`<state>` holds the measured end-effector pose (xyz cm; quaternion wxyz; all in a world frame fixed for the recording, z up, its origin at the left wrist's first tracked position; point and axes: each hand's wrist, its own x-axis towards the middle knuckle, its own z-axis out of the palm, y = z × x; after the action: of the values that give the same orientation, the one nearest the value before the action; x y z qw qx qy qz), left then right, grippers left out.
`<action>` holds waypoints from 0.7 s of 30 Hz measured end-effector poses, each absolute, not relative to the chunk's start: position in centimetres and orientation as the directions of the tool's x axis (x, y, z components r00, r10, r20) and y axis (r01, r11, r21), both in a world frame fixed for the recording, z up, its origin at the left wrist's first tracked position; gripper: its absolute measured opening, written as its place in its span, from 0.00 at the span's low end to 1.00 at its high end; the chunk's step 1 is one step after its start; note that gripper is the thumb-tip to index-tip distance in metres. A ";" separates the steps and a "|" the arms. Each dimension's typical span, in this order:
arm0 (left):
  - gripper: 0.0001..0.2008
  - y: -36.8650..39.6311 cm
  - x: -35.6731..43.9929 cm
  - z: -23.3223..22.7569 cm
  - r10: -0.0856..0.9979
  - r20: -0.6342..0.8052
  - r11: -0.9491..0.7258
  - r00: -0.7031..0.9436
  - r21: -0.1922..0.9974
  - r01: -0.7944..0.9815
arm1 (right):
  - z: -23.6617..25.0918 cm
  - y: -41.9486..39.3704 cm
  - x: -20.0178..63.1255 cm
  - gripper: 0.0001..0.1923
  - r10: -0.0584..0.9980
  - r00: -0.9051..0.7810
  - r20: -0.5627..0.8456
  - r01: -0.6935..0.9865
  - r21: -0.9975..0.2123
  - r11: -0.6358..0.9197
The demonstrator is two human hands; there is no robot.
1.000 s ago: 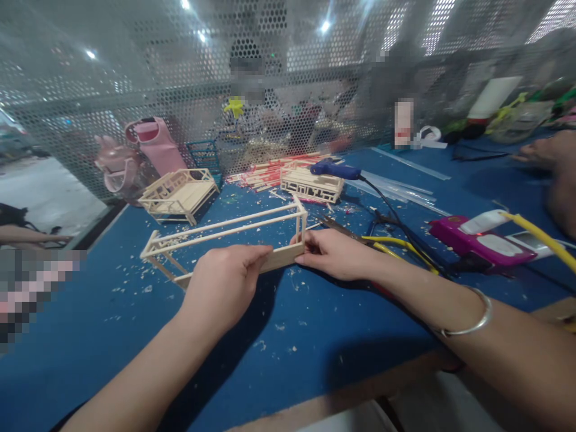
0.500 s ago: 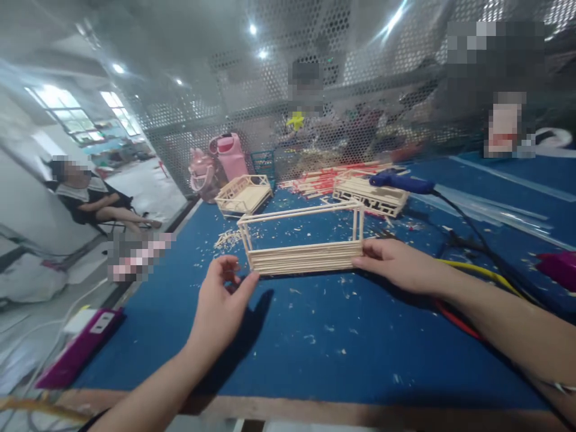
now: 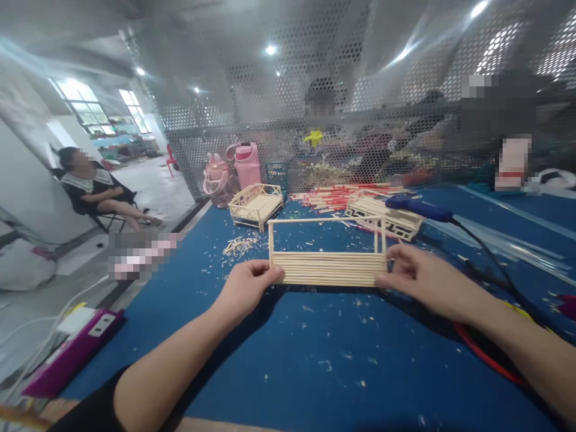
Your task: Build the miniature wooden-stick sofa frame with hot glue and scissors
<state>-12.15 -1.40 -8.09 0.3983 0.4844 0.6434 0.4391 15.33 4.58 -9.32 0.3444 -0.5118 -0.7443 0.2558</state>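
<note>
A long frame of pale wooden sticks [image 3: 328, 267] is held level just above the blue table [image 3: 315, 360], its slatted base facing me and thin posts with a top rail rising behind. My left hand [image 3: 246, 287] pinches its left end. At the right end, my right hand [image 3: 420, 279] grips the frame with thumb and fingers.
Behind the frame stand a small wooden bed model [image 3: 255, 205], another stick model [image 3: 383, 215], a pile of red and pale sticks [image 3: 335, 195] and a blue glue gun [image 3: 418, 208] with its black cord. Pink bottles [image 3: 234, 171] stand by a mesh screen. A person [image 3: 96, 195] sits at left.
The frame was turned so its slatted side faces me. My left hand let go of it half a second ago and has now taken its left end again. My view swung left.
</note>
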 end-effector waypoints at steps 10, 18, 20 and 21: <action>0.08 -1.6 -12.1 -9.5 0.985 -0.002 0.041 -0.171 0.974 0.223 | -6.7 2.3 8.4 0.13 0.311 -0.632 0.710 0.463 0.024 0.886; 0.08 -1.6 -12.0 -9.6 0.990 0.010 0.024 -0.139 0.970 0.241 | -7.8 4.0 5.0 0.13 0.602 -0.633 0.488 0.525 -0.301 0.796; 0.08 -1.6 -12.0 -9.6 0.990 0.017 0.023 -0.141 0.962 0.272 | -7.8 4.1 5.1 0.13 0.624 -0.614 0.484 0.531 -0.332 0.780; 0.08 -1.6 -12.0 -9.6 0.989 0.019 0.024 -0.145 0.957 0.290 | -7.8 4.1 5.1 0.13 0.630 -0.611 0.480 0.535 -0.337 0.775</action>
<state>-11.97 -1.64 -9.61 0.3838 0.5295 0.6038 0.4558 5.07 4.07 -7.76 0.2975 -0.3259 -0.8938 0.0799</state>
